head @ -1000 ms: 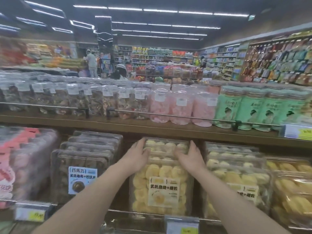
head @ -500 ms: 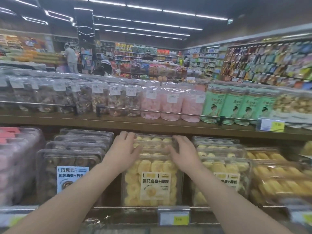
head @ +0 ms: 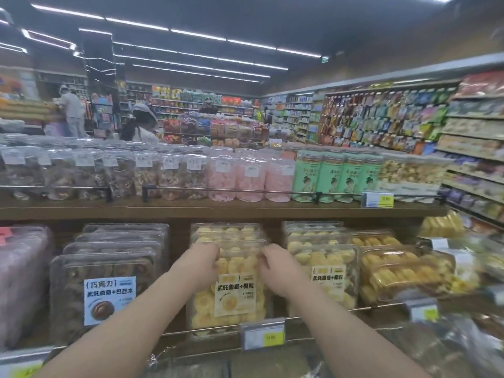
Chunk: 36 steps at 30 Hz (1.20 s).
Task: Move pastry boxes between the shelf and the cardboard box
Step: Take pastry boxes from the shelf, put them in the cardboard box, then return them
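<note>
Left hand [head: 202,264] and right hand [head: 275,266] curled on top corners of front yellow cookie box [head: 231,290], long axis upright, dead 12 o'clock, equidistant.

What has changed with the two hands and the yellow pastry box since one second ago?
Both hands slid toward the box's middle. The left hand and right hand lay open on the top corners of the front yellow pastry box; now their fingers curl over its upper edge. The box stays upright on the shelf, behind the rail.
</note>
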Tool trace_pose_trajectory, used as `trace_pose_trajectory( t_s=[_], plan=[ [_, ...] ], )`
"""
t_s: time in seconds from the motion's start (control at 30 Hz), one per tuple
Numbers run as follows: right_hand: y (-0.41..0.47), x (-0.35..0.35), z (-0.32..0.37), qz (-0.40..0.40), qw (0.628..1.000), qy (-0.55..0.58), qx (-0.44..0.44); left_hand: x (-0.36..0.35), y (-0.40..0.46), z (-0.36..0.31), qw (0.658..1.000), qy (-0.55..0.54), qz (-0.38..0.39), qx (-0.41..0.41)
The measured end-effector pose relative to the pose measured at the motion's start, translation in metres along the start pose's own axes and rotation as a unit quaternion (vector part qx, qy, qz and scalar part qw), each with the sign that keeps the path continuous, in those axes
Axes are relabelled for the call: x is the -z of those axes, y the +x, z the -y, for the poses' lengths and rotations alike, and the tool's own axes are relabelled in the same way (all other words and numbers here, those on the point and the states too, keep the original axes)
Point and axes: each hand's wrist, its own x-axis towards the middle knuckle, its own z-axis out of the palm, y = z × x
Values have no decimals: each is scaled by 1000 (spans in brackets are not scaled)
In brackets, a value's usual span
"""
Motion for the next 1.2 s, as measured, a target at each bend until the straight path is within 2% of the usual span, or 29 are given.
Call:
trace_pose_trajectory(
  t_s=[0.2, 0.37, 0.6, 0.8, 0.9, 1.03, 1.13, 1.2],
  plan=[
    [-11, 54, -106, -69, 996, 1, -55, -4, -2, -56, 993, -84, -70, -35],
    [2, 95, -188, -91, 988, 68, -103, -22, 24, -133, 986, -122, -115, -22],
    [35, 93, -252, -21, 972, 212, -97, -57, 73, -200, 974, -190, -107, 58],
    [75, 71, -265, 18, 920, 377, -105, -73, 105, -214, 951, -270, -59, 139],
    [86, 58, -265, 6, 906, 412, -98, -86, 118, -212, 944, -293, -47, 144],
    [84, 58, -268, 3, 918, 388, -79, -94, 120, -210, 938, -317, -49, 131],
    [80, 64, -266, 14, 958, 279, -69, -87, 114, -208, 955, -274, -41, 103],
    [69, 72, -261, -81, 982, 165, -46, -80, 105, -207, 976, -188, -90, 62]
  ],
)
